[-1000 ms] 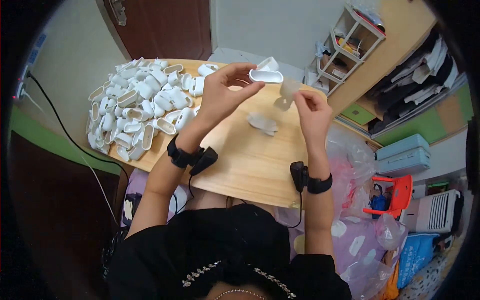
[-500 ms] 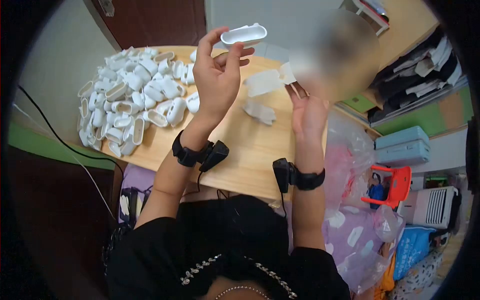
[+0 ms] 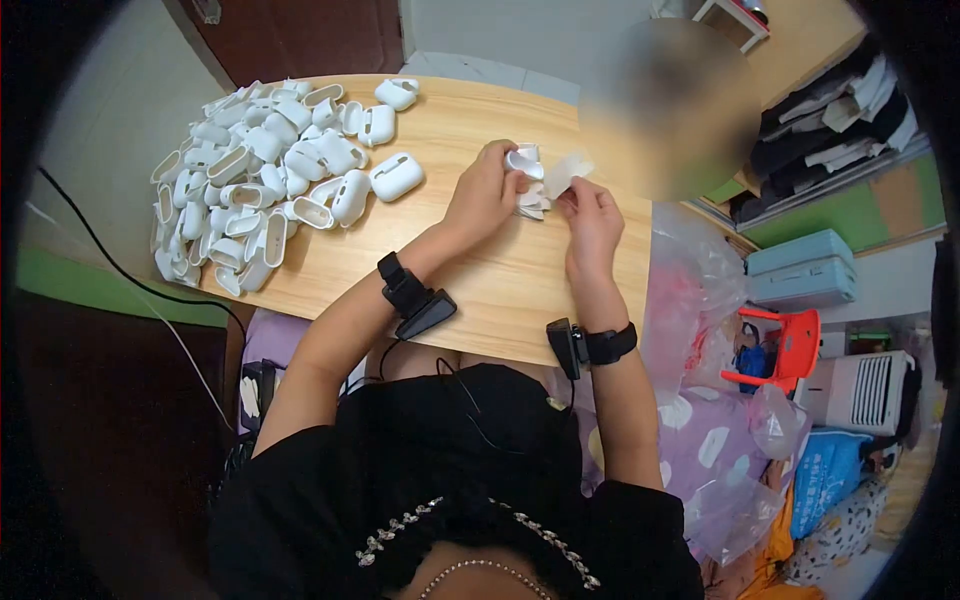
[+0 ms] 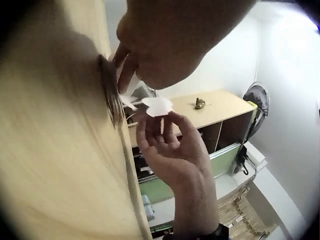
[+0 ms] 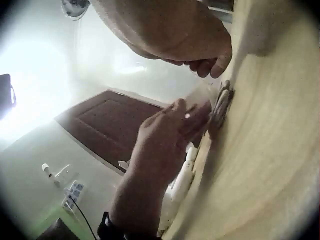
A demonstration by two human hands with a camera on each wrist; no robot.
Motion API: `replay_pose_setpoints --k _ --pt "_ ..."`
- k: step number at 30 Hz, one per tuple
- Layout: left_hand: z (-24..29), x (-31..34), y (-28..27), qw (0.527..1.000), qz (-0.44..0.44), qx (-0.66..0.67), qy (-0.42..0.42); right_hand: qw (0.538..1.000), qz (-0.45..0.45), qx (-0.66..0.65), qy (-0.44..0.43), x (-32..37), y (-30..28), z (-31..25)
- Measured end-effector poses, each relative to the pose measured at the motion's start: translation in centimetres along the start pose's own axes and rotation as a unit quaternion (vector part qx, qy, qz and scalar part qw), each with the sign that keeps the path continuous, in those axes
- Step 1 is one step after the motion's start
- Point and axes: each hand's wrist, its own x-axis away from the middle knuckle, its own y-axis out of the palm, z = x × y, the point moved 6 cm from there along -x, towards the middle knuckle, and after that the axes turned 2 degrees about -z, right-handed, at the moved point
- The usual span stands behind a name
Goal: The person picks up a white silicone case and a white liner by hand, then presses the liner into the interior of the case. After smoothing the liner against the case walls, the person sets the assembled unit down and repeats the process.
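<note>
My left hand [image 3: 487, 195] grips a white earbud case [image 3: 524, 163] low over the middle of the table, its fingers partly hiding it. My right hand [image 3: 595, 222] pinches a thin, pale translucent sheet [image 3: 570, 174] just right of the case. In the left wrist view this sheet [image 4: 158, 106] stands up from the right fingertips, with a cut-out outline. Beneath the hands, small crumpled pale scraps [image 3: 533, 202] lie on the wooden tabletop. They show edge-on as a low heap [image 5: 220, 107] in the right wrist view.
A large pile of white earbud cases [image 3: 260, 180] covers the left of the table [image 3: 480, 300]. A single case [image 3: 397, 177] lies at its right edge. Past the table's right edge are clear plastic bags [image 3: 680, 310] and a red stool [image 3: 790, 350].
My left hand has brought the earbud case down and right, close to the tabletop. The right hand came back from beside the blurred area, and the sheet now sits next to the case.
</note>
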Motion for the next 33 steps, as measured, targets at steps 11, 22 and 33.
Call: replay_pose_setpoints --k 11,22,33 --pt "11.5 -1.8 -6.3 0.983 0.040 0.087 0.157 0.631 -0.072 0.410 -0.655 6.6 8.6 -16.1" --pt "18.9 -3.7 -10.4 0.938 0.106 -0.032 0.328 0.600 -0.125 0.379 -0.693 7.7 11.8 -20.1" --pt "18.5 -3.9 -11.4 0.924 0.122 -0.052 0.359 0.604 -0.175 0.431 -0.647 8.1 13.0 -19.4"
